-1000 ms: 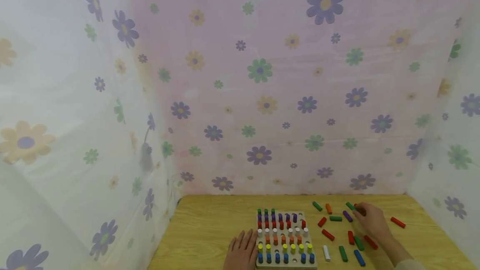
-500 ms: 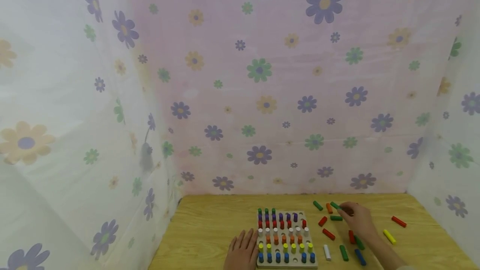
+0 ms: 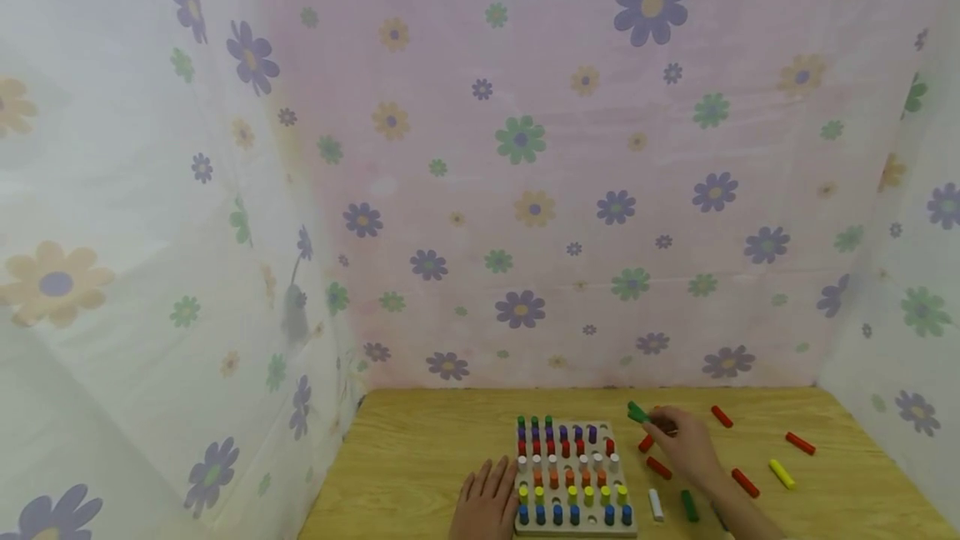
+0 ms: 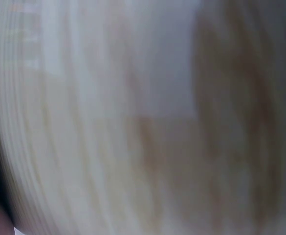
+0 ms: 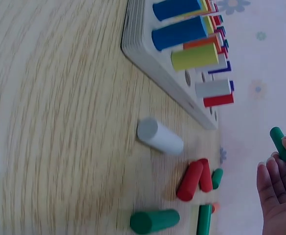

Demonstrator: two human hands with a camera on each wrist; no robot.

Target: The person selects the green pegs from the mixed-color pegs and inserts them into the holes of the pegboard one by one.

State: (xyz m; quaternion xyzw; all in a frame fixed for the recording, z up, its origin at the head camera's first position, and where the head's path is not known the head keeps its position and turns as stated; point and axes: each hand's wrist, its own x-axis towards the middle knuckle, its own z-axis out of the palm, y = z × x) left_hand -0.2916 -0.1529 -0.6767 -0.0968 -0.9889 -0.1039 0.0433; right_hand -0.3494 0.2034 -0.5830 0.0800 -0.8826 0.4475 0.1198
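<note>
In the head view my right hand [image 3: 684, 444] is above the table, right of the pegboard [image 3: 577, 532]. It pinches a green peg [image 5: 279, 143] between thumb and fingertips, clearly seen in the right wrist view. From the head view, that peg overlaps another green one [image 3: 636, 410] on the table. My left hand [image 3: 487, 502] lies flat at the board's left edge, fingers straight. Coloured pegs stand upright in the board in rows: blue at the front, then yellow, orange, white, red, purple, and a few green at the back. The left wrist view is too blurred to read.
Around the right hand lie loose pegs: a white one [image 3: 656, 505], a green one [image 3: 689, 506], a yellow one [image 3: 782, 474] and several red ones, such as the red peg [image 3: 745, 482]. The forearm covers some others. Flowered curtains [image 3: 570, 190] enclose the table [image 3: 420, 440].
My right hand has moved left toward the board, carrying the green peg. The yellow peg and a far red peg, hidden earlier by the arm and hand, now show. My left hand stays put.
</note>
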